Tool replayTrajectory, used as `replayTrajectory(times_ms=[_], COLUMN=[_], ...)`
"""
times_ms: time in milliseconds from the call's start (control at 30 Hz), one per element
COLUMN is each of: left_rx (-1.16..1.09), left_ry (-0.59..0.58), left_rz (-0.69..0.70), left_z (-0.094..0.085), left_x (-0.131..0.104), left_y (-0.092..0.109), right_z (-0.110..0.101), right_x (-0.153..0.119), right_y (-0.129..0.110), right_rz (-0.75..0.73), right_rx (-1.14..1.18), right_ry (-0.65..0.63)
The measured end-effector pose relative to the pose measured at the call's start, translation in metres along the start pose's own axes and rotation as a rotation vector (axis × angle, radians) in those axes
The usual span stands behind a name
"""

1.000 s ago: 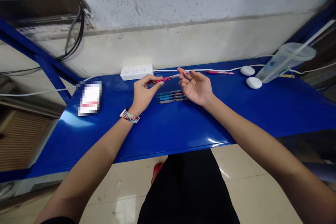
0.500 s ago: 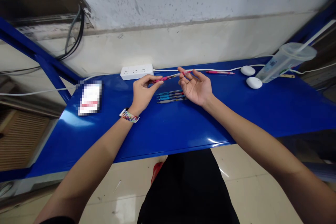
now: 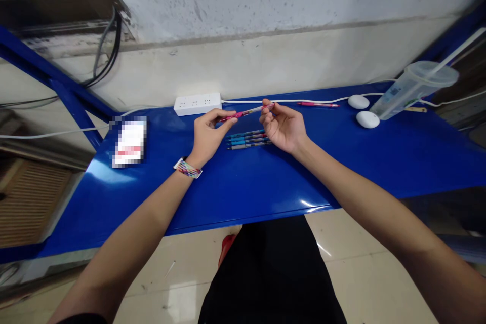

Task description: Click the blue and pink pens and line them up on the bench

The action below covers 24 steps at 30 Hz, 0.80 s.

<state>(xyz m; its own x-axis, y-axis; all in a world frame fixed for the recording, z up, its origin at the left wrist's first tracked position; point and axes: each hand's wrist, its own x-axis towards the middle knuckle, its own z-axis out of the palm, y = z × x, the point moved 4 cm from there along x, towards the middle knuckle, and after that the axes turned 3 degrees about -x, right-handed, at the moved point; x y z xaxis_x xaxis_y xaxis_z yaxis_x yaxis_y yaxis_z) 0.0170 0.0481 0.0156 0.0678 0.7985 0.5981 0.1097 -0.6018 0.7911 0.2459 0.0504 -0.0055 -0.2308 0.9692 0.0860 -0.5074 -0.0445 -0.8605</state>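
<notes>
Blue desk (image 3: 243,187). Your left-hand grip (image 3: 208,134): pink pen (image 3: 247,112), pinched. Your right-hand grip (image 3: 284,129): fingers closed at its other end. Beneath: row of pens (image 3: 243,141), blue and grey. Back edge: white power strip (image 3: 197,105); second pink pen (image 3: 318,105). Right end: translucent cup (image 3: 404,91), two white rounded objects (image 3: 367,120).

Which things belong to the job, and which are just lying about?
Job: pink pen, in left hand and right hand; probably pen row, second pink pen.

Lying about, apparently: power strip, white cable, clear cup, two white rounded objects, pixelated item.
</notes>
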Motion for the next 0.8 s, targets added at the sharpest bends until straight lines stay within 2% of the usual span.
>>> replayTrajectory(times_ms=[133, 333, 467, 800], left_rx=[-0.008, 0.0, 0.019, 0.036], left_ry=[-0.01, 0.004, -0.014, -0.005], left_rz=[0.001, -0.011, -0.025, -0.03], left_z=[-0.0001, -0.0014, 0.0002, 0.0002], left_x=[0.0008, 0.0017, 0.0007, -0.0003], left_y=[0.0013, 0.0007, 0.0017, 0.0014], right_z=[0.0025, 0.0032, 0.0008, 0.0053], right_x=[-0.0021, -0.0027, -0.0003, -0.0054], right_y=[0.0016, -0.0004, 0.001, -0.0042], right_rz=[0.021, 0.055, 0.059, 0.037], right_rx=[0.142, 0.128, 0.195, -0.031], right_ry=[-0.01, -0.025, 0.064, 0.15])
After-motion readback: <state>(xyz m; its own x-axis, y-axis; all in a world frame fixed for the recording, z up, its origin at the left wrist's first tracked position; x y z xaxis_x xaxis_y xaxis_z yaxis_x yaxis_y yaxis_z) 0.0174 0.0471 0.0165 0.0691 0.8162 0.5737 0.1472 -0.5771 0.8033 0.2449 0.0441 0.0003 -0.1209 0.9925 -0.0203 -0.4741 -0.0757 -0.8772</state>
